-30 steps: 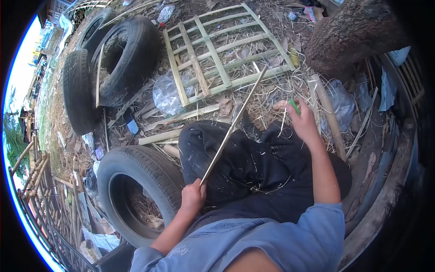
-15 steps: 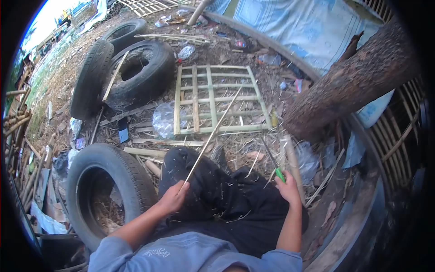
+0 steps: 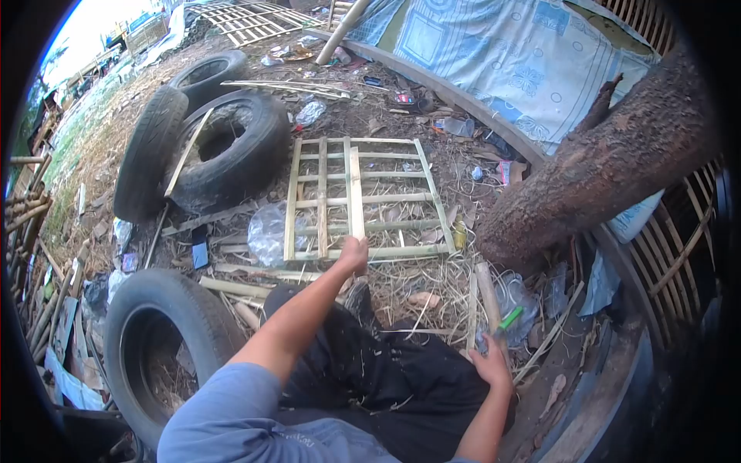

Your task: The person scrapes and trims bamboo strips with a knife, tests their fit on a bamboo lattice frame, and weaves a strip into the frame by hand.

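Observation:
My left hand (image 3: 354, 255) is closed round the lower end of a flat bamboo strip (image 3: 356, 185), which lies over the bamboo lattice (image 3: 401, 252) on the ground, along one of its lengthwise slats. My right hand (image 3: 491, 363) is lower right, near my knee, its fingers closed at a knife with a green handle (image 3: 511, 317); the blade is hard to make out. Beside that hand a bamboo pole (image 3: 488, 293) rests on the ground. Straw-like shavings (image 3: 405, 289) lie between my legs and the lattice.
Several tyres stand or lie on the left, the nearest tyre (image 3: 212, 324) by my left leg. A thick tree trunk (image 3: 594, 166) slants across the right. Behind it hangs a blue and white sheet (image 3: 494, 62). A clear plastic bag (image 3: 267, 235) lies left of the lattice.
My left hand has reached forward from my lap, bringing the strip flat over the lattice. The knife in my right hand has turned, its green handle now pointing up and away.

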The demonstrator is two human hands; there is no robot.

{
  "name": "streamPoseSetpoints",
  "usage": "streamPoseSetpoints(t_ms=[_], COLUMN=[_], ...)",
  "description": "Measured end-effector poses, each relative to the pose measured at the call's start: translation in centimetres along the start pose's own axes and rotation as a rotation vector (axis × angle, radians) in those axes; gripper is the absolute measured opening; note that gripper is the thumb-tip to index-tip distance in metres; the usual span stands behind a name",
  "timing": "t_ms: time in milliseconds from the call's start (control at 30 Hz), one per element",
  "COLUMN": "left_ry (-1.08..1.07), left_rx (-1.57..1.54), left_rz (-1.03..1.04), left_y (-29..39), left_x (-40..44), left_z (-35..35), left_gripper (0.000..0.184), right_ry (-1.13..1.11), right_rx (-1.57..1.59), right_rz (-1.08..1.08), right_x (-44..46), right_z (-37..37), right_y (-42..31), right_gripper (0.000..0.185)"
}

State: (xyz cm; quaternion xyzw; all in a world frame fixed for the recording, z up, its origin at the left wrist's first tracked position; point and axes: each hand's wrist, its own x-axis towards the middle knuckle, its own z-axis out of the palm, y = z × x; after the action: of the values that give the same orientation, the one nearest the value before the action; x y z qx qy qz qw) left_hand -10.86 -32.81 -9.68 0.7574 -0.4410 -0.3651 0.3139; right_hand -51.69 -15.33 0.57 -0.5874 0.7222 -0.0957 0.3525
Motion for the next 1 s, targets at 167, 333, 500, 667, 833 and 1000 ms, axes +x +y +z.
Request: streamPoseSetpoints(t_ms=[167,333,500,667,833,1000], left_ry=[0.094,0.075,0.101,-0.007,-0.033,-0.238], left_rx=[0.005,0.104,0.207,0.243,0.309,0.217], left_rz=[-0.052,-0.024,0.089,-0.017,0.013,-0.261], left_y=[0.4,0.1,-1.0,0.9,1.7,7.8], left_x=[6.7,11.0,12.4,11.6,11.0,6.2], left_z=[3.4,4.0,4.8,4.8,5.0,1.9], left_gripper=[0.056,0.049,0.052,0.050,0.060,0.070], right_ry=[-0.091,-0.154,-0.153,-0.117,-0.083,-0.115], right_rx=[-0.004,-0.046,-0.056,-0.071,-0.060,-0.030], right_rz=[0.035,0.074,-0.043,-0.053,-0.085,-0.056], right_x=[3.4,4.1,2.7,2.0,2.1,1.9], right_z=[0.9,0.8,-0.2,-0.7,-0.1,-0.5], right_y=[1.5,-0.3,-3.4,-4.2,-2.1,-2.1], right_gripper=[0.068,0.064,0.061,0.059,0.059,0.059])
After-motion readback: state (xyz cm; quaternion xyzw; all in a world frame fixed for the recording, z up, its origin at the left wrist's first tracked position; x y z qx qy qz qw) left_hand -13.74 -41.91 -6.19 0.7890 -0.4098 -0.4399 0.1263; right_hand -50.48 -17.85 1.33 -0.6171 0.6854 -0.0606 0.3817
